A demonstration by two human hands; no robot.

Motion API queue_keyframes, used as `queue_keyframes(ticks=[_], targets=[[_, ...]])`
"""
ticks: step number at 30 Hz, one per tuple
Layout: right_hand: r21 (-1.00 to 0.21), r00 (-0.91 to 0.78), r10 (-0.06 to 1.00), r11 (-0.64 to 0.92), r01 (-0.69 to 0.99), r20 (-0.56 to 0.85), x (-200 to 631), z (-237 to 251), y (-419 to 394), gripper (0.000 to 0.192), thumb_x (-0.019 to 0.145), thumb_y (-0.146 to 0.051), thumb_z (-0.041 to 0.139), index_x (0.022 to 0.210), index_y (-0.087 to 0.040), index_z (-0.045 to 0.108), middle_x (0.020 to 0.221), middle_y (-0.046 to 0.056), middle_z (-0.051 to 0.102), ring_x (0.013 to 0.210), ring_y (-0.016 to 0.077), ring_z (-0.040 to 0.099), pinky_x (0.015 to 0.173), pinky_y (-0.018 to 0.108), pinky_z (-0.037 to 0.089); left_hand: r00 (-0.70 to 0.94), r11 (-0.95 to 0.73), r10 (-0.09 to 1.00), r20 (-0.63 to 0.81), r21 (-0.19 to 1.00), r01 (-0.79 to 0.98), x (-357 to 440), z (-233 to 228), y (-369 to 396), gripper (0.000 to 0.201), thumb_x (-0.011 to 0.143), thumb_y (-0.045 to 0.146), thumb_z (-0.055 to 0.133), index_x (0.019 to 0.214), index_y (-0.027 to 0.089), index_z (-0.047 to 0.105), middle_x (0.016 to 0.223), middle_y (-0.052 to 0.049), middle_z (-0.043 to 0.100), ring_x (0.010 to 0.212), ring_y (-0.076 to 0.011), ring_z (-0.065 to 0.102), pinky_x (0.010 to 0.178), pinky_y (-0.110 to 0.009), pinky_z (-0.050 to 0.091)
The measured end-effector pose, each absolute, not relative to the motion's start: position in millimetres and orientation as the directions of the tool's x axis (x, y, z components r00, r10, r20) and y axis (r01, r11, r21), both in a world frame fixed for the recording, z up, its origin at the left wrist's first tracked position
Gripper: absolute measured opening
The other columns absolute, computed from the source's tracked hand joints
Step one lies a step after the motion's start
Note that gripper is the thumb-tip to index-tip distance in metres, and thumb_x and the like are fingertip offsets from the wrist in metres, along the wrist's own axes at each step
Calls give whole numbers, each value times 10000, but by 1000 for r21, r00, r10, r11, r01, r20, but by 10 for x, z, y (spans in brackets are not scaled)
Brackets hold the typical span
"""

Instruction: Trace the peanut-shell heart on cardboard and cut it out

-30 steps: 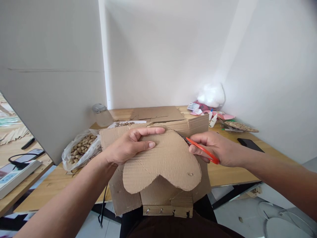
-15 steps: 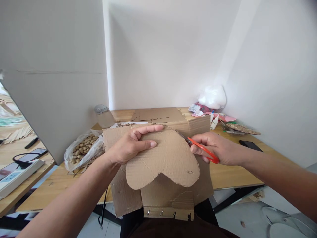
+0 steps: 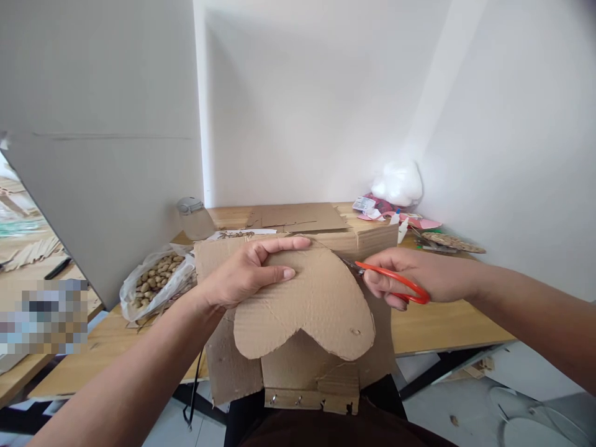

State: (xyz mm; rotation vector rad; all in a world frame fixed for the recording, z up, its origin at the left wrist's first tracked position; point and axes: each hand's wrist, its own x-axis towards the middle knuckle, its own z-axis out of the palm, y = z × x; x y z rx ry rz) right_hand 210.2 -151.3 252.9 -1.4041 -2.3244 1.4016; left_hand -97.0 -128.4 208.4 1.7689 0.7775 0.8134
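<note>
A heart-shaped piece of cardboard [image 3: 298,298] lies over a larger cardboard sheet [image 3: 233,366], its notch facing me. My left hand [image 3: 249,267] grips the heart near its far left edge, thumb on top and index finger stretched along the far rim. The other left fingers are hidden. In my right hand [image 3: 405,276] are scissors [image 3: 395,279] with orange-red handles. Their blades meet the cardboard beside the heart's upper right edge; how far they are spread is hard to see.
To the left, a plastic bag of peanuts [image 3: 158,279] stands near a clear jar [image 3: 195,218]. At the back lies flat cardboard [image 3: 298,216]. On the right are glue bottles [image 3: 403,230], a white plastic bundle [image 3: 398,183] and a woven piece [image 3: 454,242].
My right hand has drawn the scissors slightly to the right and back from the cut. The cardboard has shifted a little left and down; my left hand keeps its hold.
</note>
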Motion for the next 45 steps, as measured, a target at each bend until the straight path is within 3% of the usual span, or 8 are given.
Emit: queue_keyframes(ticks=[9,20,26,45], targets=[[-711,-564,758,194,676,-329,1991,2660,-1506,581,842,-753,503,807,-179,592,620,15,562,542,116,431,522,269,323,621,-273,759,195,962,31,-895,2139,-1328,412,865,265,694,1275,272,654,1448,-61,551,1187,-241,587,904,-295,508],[-722,-565,777,220,656,-277,1920,2696,-1536,514,795,-682,636,703,-188,532,642,-2,526,544,107,436,501,257,326,644,-182,750,153,983,-22,-886,2177,-1388,418,845,243,707,1261,273,667,1446,-66,549,1108,-232,631,863,-298,537],[-713,-600,749,257,652,-279,1939,2671,-1507,504,853,-676,568,727,-193,502,671,0,501,591,121,418,532,265,333,648,-171,744,162,984,-50,-903,2154,-1376,417,842,252,714,1255,277,667,1443,-60,551,1110,-228,629,864,-298,541],[-766,-685,706,337,548,-179,1956,2540,-1403,434,912,-604,539,777,-193,499,694,-24,441,604,111,386,553,265,311,630,-265,751,197,964,15,-955,2164,-1415,418,885,265,672,1299,307,630,1397,-47,580,1019,-185,625,793,-251,498]])
